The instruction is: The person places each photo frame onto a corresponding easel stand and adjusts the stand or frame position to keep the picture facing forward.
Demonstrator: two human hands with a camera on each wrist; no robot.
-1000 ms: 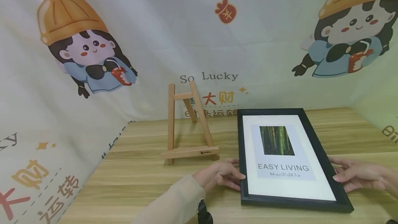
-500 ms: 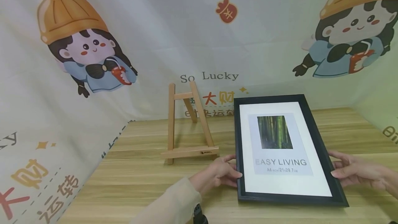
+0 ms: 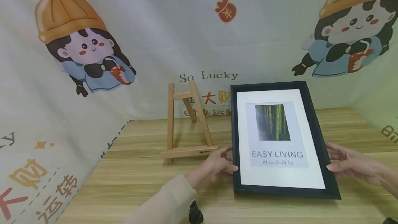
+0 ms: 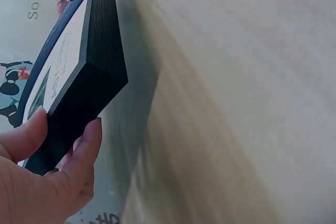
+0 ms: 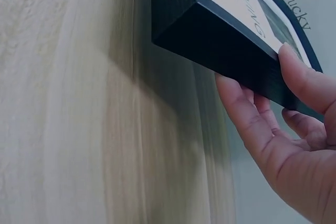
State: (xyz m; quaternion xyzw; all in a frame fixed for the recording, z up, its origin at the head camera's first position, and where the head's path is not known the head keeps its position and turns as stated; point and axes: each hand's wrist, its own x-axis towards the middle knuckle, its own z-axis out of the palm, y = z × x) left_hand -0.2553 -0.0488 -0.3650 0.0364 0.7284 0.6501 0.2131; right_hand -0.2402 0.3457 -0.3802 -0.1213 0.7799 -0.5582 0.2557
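Both hands hold a black picture frame (image 3: 281, 179) with a white mat and a bamboo print reading "EASY LIVING". It leans back, raised off the table as both wrist views show. My left hand (image 3: 214, 165) grips its left edge, thumb at the front and fingers behind; the left wrist view shows this hand (image 4: 58, 177) around the dark side. On the opposite edge my right hand (image 3: 354, 163) grips likewise, and in the right wrist view its thumb (image 5: 302, 74) lies on the front rim. A small wooden easel (image 3: 189, 151) stands upright just left of the frame.
The wood-grain table (image 3: 124, 182) spreads beneath everything. Behind it hangs a pale printed cloth (image 3: 174, 27) with cartoon figures and lettering, and it also covers the left side. A beige sleeve (image 3: 164, 199) covers my left forearm.
Held in both hands, the picture frame has risen, shifted a little left and tilted more upright, its top edge climbing against the cloth. The easel has stayed in place.
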